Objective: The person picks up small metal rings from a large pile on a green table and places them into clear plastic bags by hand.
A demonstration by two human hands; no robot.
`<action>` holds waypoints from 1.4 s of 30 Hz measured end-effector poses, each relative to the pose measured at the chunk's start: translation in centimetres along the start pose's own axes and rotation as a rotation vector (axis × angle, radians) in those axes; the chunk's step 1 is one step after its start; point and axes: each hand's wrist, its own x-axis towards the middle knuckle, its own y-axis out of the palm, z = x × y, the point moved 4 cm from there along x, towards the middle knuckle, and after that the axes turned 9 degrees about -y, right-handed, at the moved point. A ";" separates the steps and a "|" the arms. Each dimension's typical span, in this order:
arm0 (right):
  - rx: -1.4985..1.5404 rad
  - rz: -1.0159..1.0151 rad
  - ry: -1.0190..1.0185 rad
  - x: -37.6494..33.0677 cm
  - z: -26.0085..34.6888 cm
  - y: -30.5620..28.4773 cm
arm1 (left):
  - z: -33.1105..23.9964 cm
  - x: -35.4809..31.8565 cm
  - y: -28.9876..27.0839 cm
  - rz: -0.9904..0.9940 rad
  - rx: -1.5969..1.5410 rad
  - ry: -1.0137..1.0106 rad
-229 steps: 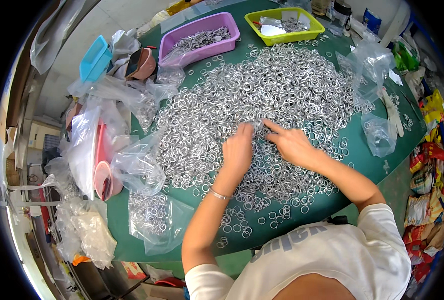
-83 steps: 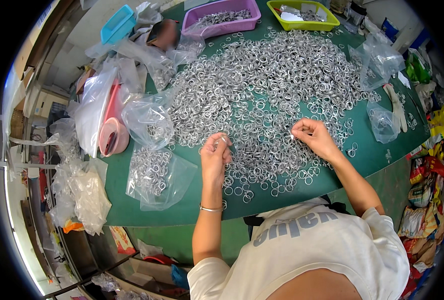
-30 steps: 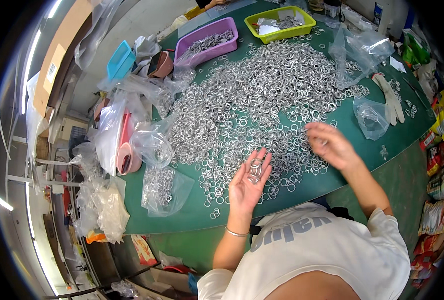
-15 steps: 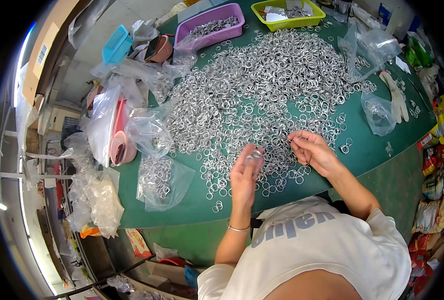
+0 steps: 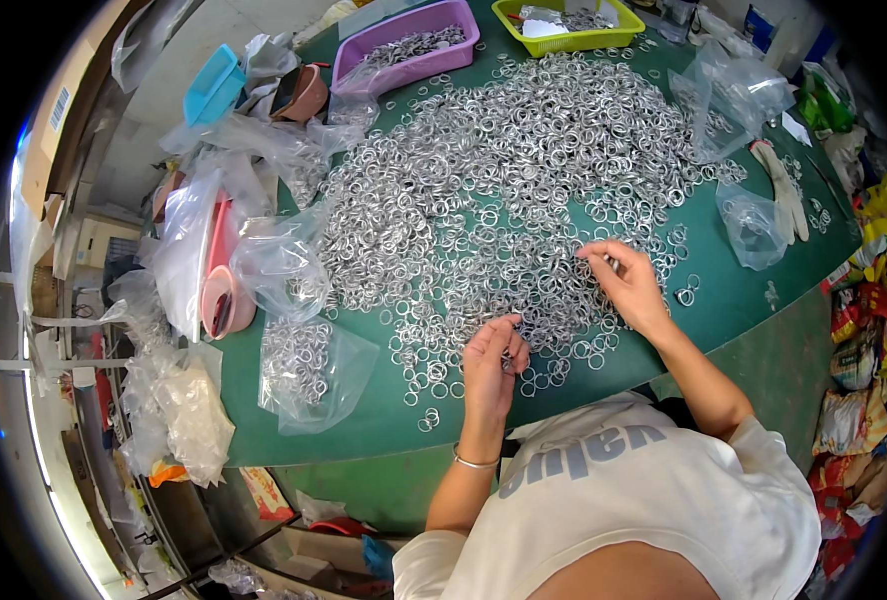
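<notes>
A big pile of silvery metal rings [image 5: 524,130] spreads over the green table [image 5: 354,440], thinning toward the near edge. At that thinner part my left hand [image 5: 492,362] is curled closed, with a bit of shiny metal ring showing between its fingers. My right hand [image 5: 626,288] is over the rings farther right, its thumb and forefinger drawn together at the tips. Whatever lies between those tips is too small to make out. Left of my left hand lies a clear plastic bag [image 5: 349,375] with several rings in it.
A purple basin [image 5: 349,70] and a yellow-green basket [image 5: 564,42] with metal parts stand at the far edge. Clear bags, a blue tub [image 5: 214,85] and a pink cup [image 5: 226,305] crowd the left. On the right lie a white glove [image 5: 786,190] and a clear bag [image 5: 752,228].
My left hand has turned and curled its fingers over the rings that showed in it before. My right hand has moved slightly up and away over the pile.
</notes>
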 end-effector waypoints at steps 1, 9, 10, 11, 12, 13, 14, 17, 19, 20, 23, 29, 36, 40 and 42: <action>-0.119 -0.040 -0.146 0.6 0.6 0.2 | 0.5 0.1 0.3 -0.063 0.011 -0.008; -0.864 0.228 -0.207 1.3 -0.5 2.6 | 1.1 0.4 0.9 -0.046 -0.001 -0.075; -0.791 0.183 -0.195 1.6 -0.7 2.0 | 1.2 0.5 1.0 -0.029 -0.045 -0.077; -0.714 0.142 -0.185 1.8 -0.7 1.3 | 1.2 0.5 0.8 -0.015 -0.090 -0.077; -0.638 0.100 -0.173 2.1 -0.6 0.6 | 1.3 0.5 0.8 -0.001 -0.134 -0.078; -0.447 0.061 -0.162 2.1 -0.2 -0.3 | 1.2 0.5 0.8 -0.014 -0.155 -0.075; -0.273 0.078 -0.129 2.2 -1.0 -1.2 | 1.1 0.3 1.0 -0.020 -0.173 -0.078; 0.666 0.169 0.431 1.9 -2.3 -2.0 | 0.7 -0.2 1.9 -0.051 -0.105 -0.074; 0.960 0.085 0.465 1.3 -1.8 -2.0 | 0.7 -0.1 2.1 -0.039 -0.023 -0.042; 1.109 0.042 0.478 1.1 -1.4 -1.9 | 0.9 0.0 2.0 -0.020 0.016 -0.013; 1.389 0.117 0.552 0.2 -2.0 -1.6 | 1.1 0.0 1.8 0.006 0.042 0.009; 1.223 0.325 0.756 -1.6 -1.3 0.8 | 1.2 -0.1 2.0 0.028 0.031 0.004; -0.669 0.211 -0.236 -0.4 -0.7 1.7 | 1.5 -0.2 2.4 0.033 0.032 -0.012; -0.153 0.133 -0.135 0.2 -1.5 -0.2 | 1.4 -0.4 2.4 0.037 0.012 -0.008; 0.433 0.140 0.420 0.2 -2.5 -1.4 | 1.3 -0.6 2.2 0.016 0.006 -0.004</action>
